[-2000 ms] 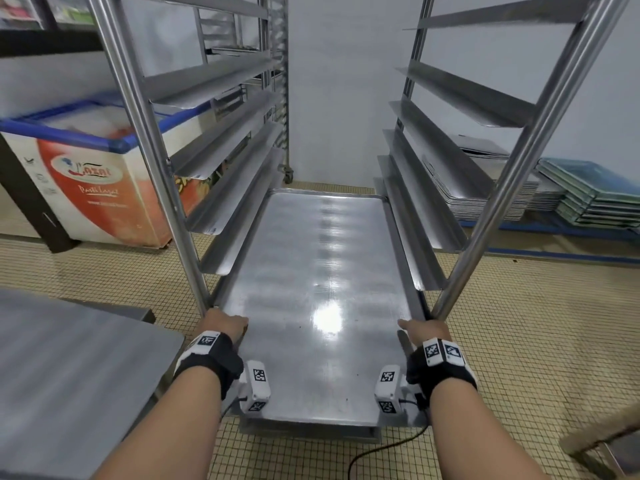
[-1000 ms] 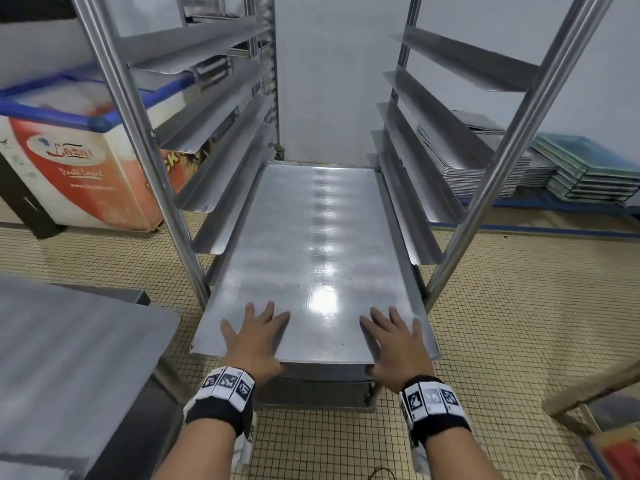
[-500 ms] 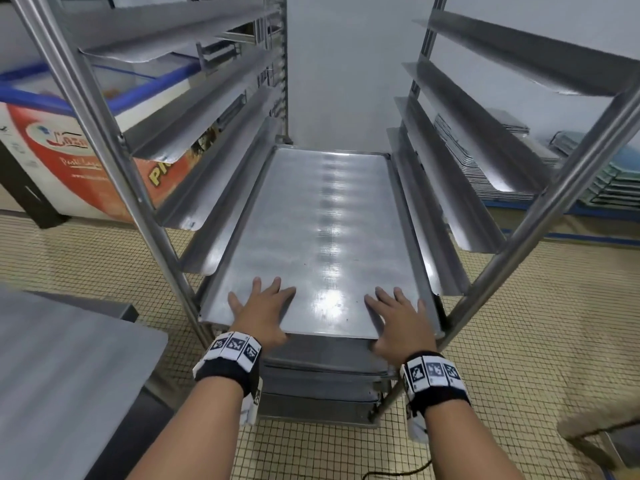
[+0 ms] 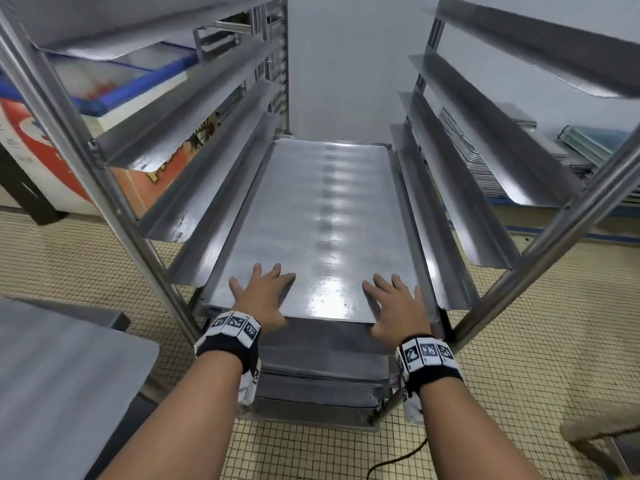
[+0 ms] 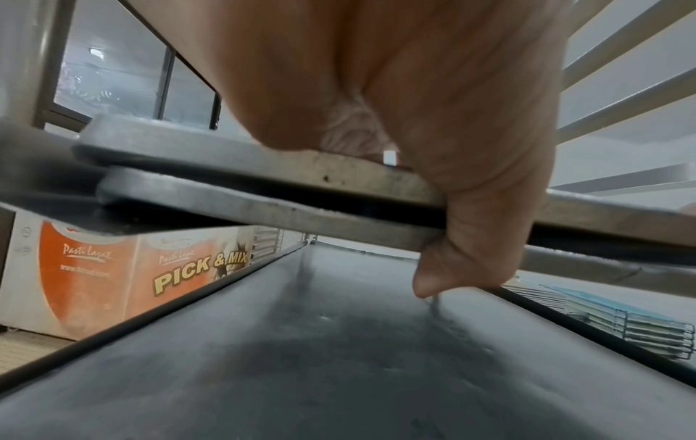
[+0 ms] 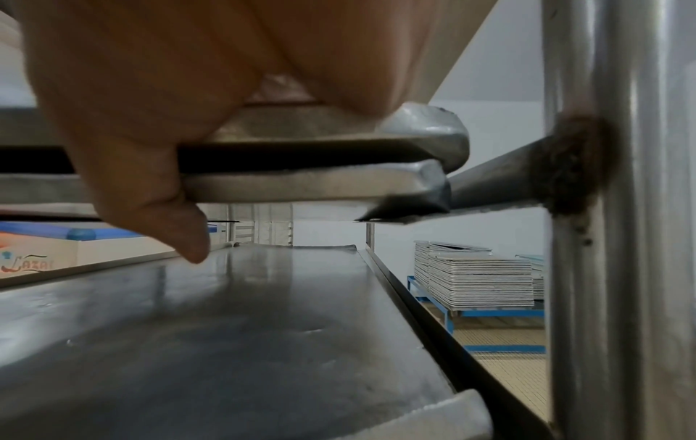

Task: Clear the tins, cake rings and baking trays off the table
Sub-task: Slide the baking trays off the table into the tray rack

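Observation:
A flat metal baking tray [image 4: 322,220] lies on a pair of runners low in the steel trolley rack [image 4: 114,209], nearly all the way in. My left hand [image 4: 263,292] and right hand [image 4: 394,303] lie flat on its near end, fingers spread and straight. In the left wrist view my left hand [image 5: 433,119] has its palm against the tray's front edge [image 5: 263,166], with a second tray edge right under it and the thumb hanging down in front. The right wrist view shows my right hand [image 6: 150,104] the same way on the stacked edges [image 6: 301,184]. More trays [image 4: 322,375] sit on the runners below.
A steel table [image 4: 52,375] stands at the lower left. A chest freezer [image 4: 69,109] is behind the rack on the left. Stacks of trays [image 4: 519,161] rest on a blue pallet at the right. A cable [image 4: 398,459] lies on the tiled floor, and a stool [image 4: 602,434] stands at the lower right.
Two seconds ago both hands gripped the tray's side edges. Now the palms lie flat on its near end, and the tray has slid deeper into the rack.

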### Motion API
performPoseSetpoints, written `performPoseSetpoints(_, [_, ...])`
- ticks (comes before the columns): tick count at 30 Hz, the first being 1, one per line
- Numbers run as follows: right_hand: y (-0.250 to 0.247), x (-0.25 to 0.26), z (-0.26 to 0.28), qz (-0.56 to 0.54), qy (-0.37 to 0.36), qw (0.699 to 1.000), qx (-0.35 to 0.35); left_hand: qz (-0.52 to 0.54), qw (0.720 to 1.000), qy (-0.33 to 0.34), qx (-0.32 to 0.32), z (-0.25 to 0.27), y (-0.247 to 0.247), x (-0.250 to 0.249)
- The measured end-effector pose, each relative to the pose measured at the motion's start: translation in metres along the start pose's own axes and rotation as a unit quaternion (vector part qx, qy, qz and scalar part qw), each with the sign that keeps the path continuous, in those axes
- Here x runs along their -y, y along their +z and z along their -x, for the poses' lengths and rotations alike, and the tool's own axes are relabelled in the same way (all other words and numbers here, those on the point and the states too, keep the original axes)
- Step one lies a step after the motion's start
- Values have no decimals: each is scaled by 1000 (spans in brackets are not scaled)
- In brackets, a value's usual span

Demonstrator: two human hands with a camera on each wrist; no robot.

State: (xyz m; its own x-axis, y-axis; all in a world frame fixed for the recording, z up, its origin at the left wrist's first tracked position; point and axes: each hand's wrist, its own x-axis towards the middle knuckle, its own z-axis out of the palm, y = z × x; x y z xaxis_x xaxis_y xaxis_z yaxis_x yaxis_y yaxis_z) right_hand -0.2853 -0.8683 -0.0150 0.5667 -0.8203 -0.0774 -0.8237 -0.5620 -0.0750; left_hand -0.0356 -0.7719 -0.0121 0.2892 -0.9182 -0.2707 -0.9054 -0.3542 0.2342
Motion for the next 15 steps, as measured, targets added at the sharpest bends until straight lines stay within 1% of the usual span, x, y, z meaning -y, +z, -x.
performPoseSetpoints(4, [3, 5, 0, 30, 13, 999, -13, -20, 1000, 1, 10, -4, 2, 5])
performPoseSetpoints(7, [10, 14, 7, 54, 34, 998, -23, -64, 998, 8, -15, 7, 7, 4])
performPoseSetpoints(10, [17, 28, 21, 58, 61, 996, -32, -96, 994, 1, -58, 29, 20, 7])
performPoseSetpoints(13, [18, 43, 41, 63, 63, 996, -29, -112, 991, -5, -69, 56, 34, 16])
performPoseSetpoints(15, [17, 56, 56, 53, 56, 996, -35, -103, 992, -5, -76, 78, 39, 22])
